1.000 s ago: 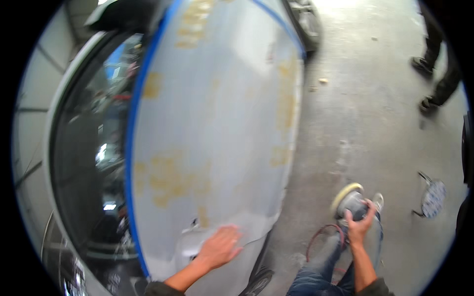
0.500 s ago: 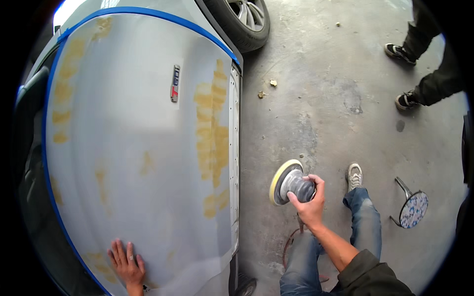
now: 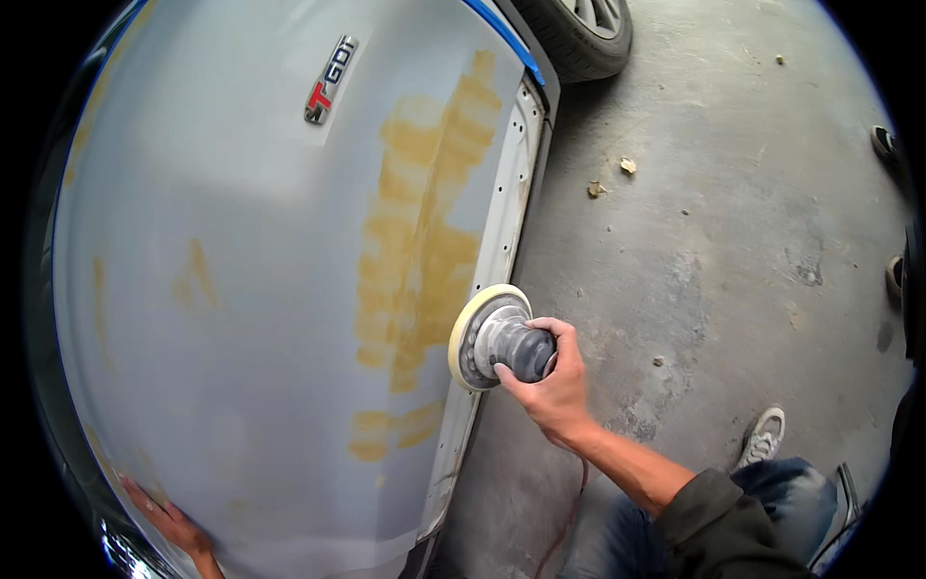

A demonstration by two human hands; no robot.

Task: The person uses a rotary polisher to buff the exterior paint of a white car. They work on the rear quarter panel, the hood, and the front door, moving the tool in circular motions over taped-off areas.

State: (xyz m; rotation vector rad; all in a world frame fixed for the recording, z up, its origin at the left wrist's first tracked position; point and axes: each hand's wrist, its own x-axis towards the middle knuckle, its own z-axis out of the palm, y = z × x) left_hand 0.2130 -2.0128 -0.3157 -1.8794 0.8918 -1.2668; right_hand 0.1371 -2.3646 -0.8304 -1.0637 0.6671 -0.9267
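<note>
A round orbital sander (image 3: pixel 511 340) with a pale yellow pad is gripped in my right hand (image 3: pixel 558 386), fingers wrapped about its dark body. Its pad faces a grey car door panel (image 3: pixel 260 386) at the panel's right edge; whether they touch I cannot tell. Yellow-brown filler patches (image 3: pixel 420 246) cover the panel's right side, just up and left of the sander. At the lower left, my left hand (image 3: pixel 172 526) lies flat on the panel with its fingers stretched out. A small silver badge with red and blue lettering (image 3: pixel 331 79) sits higher on the panel.
Blue masking tape (image 3: pixel 506 37) edges the panel's top right, by a car wheel (image 3: pixel 584 34). A red-brown hose (image 3: pixel 579 497) hangs below my right hand. Small debris (image 3: pixel 628 166) dots the concrete floor (image 3: pixel 714 289). Another person's shoes (image 3: pixel 882 143) stand at the far right.
My right hand has brought the sander left, up to the panel's edge. The view has turned and come nearer the panel. My left hand still rests flat on it.
</note>
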